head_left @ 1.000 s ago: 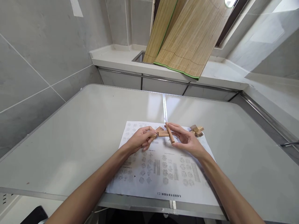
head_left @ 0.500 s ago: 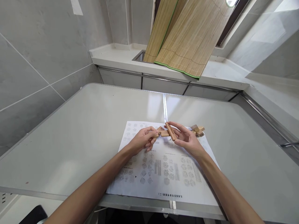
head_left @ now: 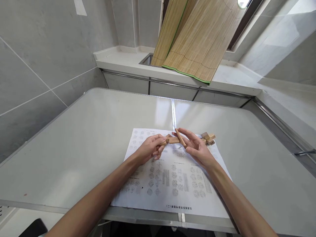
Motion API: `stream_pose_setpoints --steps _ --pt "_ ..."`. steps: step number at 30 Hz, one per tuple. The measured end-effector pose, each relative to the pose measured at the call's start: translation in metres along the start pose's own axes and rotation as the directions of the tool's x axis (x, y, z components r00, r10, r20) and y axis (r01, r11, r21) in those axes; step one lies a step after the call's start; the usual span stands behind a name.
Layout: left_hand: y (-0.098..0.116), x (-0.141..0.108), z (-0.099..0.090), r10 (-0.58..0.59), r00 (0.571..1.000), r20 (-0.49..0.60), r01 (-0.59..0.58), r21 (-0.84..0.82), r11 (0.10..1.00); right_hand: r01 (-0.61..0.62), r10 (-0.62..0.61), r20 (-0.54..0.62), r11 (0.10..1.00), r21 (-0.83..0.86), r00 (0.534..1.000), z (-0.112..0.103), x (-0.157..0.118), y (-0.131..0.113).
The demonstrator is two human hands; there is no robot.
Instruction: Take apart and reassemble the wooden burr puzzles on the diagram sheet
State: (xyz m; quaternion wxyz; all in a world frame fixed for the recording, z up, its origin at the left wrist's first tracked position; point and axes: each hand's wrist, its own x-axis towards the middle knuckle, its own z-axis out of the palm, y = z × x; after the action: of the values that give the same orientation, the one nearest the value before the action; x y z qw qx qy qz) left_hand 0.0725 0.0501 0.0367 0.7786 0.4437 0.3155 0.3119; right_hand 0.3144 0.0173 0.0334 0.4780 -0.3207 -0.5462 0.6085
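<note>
My left hand (head_left: 151, 146) is closed on interlocked wooden puzzle pieces (head_left: 174, 140), which point to the right over the paper. Between the thumb and fingers of my right hand (head_left: 196, 146) is a single wooden puzzle stick (head_left: 181, 138), tilted, its upper end leaning left. The stick lies against or just beside the right end of the pieces in my left hand; I cannot tell whether they touch. Beneath both hands lies a printed instruction sheet (head_left: 163, 197) with rows of small drawings. My left fingers partly cover the pieces they hold.
Behind my right hand, a cluster of wooden puzzle pieces (head_left: 208, 139) rests at the sheet's upper right edge. The white table (head_left: 81, 131) has a metal seam (head_left: 173, 113) down its middle. Beyond it, a bamboo blind (head_left: 195, 39) hangs over the counter (head_left: 118, 61) and sink.
The stick in my right hand has turned and now shows a narrower side. More of the piece beside it is visible. My left hand has barely moved.
</note>
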Motion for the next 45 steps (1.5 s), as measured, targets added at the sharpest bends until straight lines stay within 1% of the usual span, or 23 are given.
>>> stream_pose_setpoints --steps 6,10,15,19,22,28,32,35,40,45 --pt "-0.001 0.001 -0.001 0.009 1.0 0.0 -0.009 -0.004 1.0 0.025 -0.024 -0.022 0.999 0.046 0.999 0.001 0.0 0.005" --pt "0.0 0.0 0.0 -0.002 1.0 -0.009 0.002 0.002 1.0 0.015 -0.012 -0.036 0.998 0.066 0.999 0.002 0.0 0.009" --pt "0.0 0.0 0.002 0.013 1.0 -0.009 -0.013 -0.021 1.0 0.016 -0.013 -0.042 0.997 0.077 0.999 0.002 0.0 0.013" --pt "0.001 -0.001 0.004 0.02 1.0 -0.012 -0.02 -0.001 1.0 0.014 -0.013 -0.045 0.999 0.03 0.999 0.001 0.0 0.014" --pt "0.001 -0.002 0.006 0.024 0.999 -0.024 -0.023 0.026 0.999 0.016 -0.016 -0.054 1.0 -0.006 0.998 0.001 -0.001 0.01" --pt "0.001 -0.001 0.006 0.053 0.997 -0.06 -0.048 0.082 0.995 0.026 -0.028 -0.021 0.995 -0.094 0.999 0.001 -0.002 0.001" --pt "0.003 -0.003 0.006 0.069 0.994 -0.084 -0.063 0.076 0.995 0.039 -0.04 -0.009 0.99 -0.137 0.999 0.0 -0.003 0.003" --pt "0.004 -0.003 0.006 0.059 0.994 -0.09 -0.052 0.076 0.996 0.046 -0.049 -0.011 0.985 -0.166 0.999 -0.002 -0.003 0.004" --pt "0.005 -0.003 0.007 0.062 0.993 -0.096 -0.049 0.127 0.991 0.019 -0.018 0.009 0.989 -0.147 1.0 -0.003 -0.003 0.003" --pt "0.006 -0.004 0.008 0.085 0.991 -0.101 -0.064 0.197 0.978 -0.008 0.007 -0.005 0.99 -0.141 1.0 -0.002 -0.003 0.002"
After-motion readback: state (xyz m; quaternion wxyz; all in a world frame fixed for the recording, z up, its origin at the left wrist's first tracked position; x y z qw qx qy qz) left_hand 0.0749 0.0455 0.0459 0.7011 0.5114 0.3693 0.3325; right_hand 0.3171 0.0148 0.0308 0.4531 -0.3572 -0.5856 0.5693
